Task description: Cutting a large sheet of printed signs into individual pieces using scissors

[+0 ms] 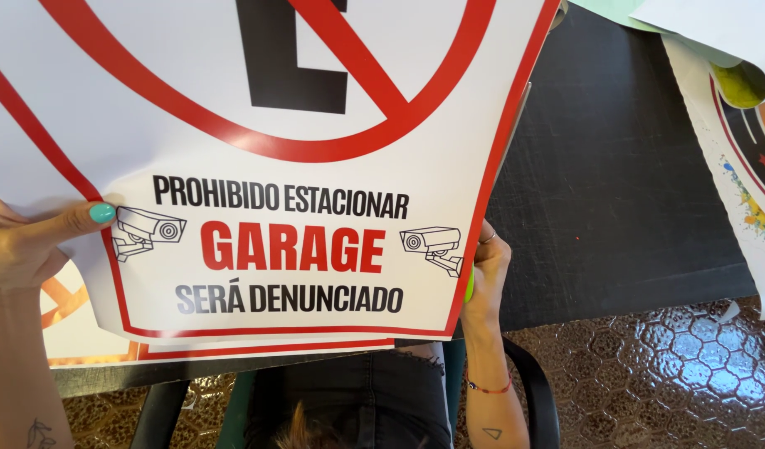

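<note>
Left hand (21, 245) and right hand (485, 270) each grasp an edge of the white, red-bordered printed sheet (316, 166) above the black desk (624, 183); even tension would likely prevent creasing.

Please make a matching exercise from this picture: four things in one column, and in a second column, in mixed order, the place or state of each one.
Things:
1. left hand
2. right hand
3. white sign with red border
4. colourful printed sheet

Places or states:
A. held up by both hands over the black table
B. lying at the right edge of the table
C. gripping the sign's right edge, ring on a finger
D. gripping the sign's left edge, turquoise thumbnail on top

Pairs: 1-D, 2-C, 3-A, 4-B
</note>
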